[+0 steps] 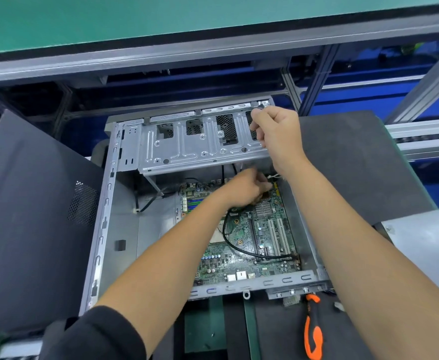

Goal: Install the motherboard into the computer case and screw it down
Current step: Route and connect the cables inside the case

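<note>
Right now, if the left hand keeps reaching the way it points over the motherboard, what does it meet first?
Probably the white connector just beyond the left hand, at the motherboard's far edge under the raised drive cage. Depth is unclear; the fingers may already touch it.

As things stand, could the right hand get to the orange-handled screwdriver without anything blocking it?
Probably yes: the screwdriver lies in the open in front of the case, but the right hand grips the raised drive cage and must let go first.

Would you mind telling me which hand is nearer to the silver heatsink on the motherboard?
Left. The left hand is low inside the case, just above the heatsink; the right hand is raised at the drive cage, well away.
</note>
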`<move>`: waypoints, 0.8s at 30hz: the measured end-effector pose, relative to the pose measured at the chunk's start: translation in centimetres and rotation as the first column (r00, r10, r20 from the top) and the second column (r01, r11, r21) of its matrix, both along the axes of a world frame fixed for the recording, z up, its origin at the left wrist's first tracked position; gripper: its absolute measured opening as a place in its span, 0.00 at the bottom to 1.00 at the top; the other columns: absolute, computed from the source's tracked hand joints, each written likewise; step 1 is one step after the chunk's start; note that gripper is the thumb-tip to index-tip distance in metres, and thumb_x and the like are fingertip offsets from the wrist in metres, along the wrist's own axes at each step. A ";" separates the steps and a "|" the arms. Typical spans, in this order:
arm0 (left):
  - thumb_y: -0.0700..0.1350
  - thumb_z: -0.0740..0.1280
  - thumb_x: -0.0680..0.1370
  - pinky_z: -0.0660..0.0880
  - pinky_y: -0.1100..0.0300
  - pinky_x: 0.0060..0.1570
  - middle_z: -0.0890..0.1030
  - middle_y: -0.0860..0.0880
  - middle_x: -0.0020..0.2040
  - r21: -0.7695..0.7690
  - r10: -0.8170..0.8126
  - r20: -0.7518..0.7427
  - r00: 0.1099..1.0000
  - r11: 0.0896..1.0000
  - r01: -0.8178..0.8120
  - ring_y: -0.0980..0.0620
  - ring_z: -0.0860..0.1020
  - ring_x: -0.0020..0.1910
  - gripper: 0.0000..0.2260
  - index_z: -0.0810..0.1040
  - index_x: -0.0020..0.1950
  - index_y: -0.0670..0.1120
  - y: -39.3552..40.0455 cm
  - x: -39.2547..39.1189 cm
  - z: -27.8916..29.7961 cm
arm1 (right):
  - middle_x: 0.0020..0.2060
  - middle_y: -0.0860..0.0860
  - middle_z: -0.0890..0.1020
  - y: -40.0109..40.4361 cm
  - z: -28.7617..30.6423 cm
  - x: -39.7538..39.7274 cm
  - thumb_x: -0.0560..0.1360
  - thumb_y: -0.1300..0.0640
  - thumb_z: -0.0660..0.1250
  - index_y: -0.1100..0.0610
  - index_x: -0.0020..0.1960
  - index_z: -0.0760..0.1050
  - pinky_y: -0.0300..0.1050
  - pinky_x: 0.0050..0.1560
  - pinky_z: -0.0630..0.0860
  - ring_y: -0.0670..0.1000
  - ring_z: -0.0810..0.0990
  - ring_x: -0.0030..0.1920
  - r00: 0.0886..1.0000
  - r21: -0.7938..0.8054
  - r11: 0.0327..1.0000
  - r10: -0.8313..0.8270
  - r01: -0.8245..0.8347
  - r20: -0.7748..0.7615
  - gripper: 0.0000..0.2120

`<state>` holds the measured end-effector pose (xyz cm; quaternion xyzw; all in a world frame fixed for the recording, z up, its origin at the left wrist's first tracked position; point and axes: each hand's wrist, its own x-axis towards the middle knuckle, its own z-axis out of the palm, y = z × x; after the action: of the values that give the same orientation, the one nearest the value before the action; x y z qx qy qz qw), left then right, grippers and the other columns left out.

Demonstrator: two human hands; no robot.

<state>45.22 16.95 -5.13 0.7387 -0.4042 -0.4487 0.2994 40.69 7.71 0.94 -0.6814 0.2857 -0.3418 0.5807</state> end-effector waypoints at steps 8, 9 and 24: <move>0.43 0.72 0.74 0.71 0.61 0.46 0.79 0.46 0.47 0.018 -0.028 0.173 0.985 1.000 0.025 0.48 0.77 0.47 0.11 0.81 0.55 0.43 -0.5 -1.0 -0.4 | 0.22 0.51 0.70 0.1 0.0 0.0 0.76 0.58 0.64 0.62 0.30 0.74 0.31 0.28 0.67 0.46 0.66 0.25 1.000 0.002 1.000 -0.005 0.005 -0.001 0.16; 0.42 0.71 0.75 0.72 0.61 0.50 0.80 0.45 0.51 0.019 -0.039 0.145 0.989 0.999 0.037 0.47 0.77 0.50 0.11 0.80 0.57 0.43 -0.5 -0.8 -0.3 | 0.22 0.51 0.70 0.0 0.0 -0.1 0.76 0.58 0.64 0.63 0.31 0.74 0.31 0.28 0.67 0.46 0.66 0.25 1.000 0.001 1.000 -0.005 0.005 -0.002 0.16; 0.40 0.68 0.76 0.74 0.61 0.31 0.79 0.44 0.36 -0.104 0.169 0.261 0.951 0.984 -0.146 0.47 0.80 0.34 0.05 0.77 0.47 0.38 -1.1 -1.7 -0.2 | 0.23 0.54 0.70 0.1 0.1 -0.2 0.76 0.59 0.64 0.69 0.34 0.74 0.33 0.27 0.66 0.48 0.66 0.26 1.000 0.004 1.000 0.007 -0.007 0.003 0.16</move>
<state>43.54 15.82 -5.29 0.8094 -0.3992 -0.3019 0.3072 40.48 7.79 0.99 -0.6807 0.2833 -0.3403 0.5836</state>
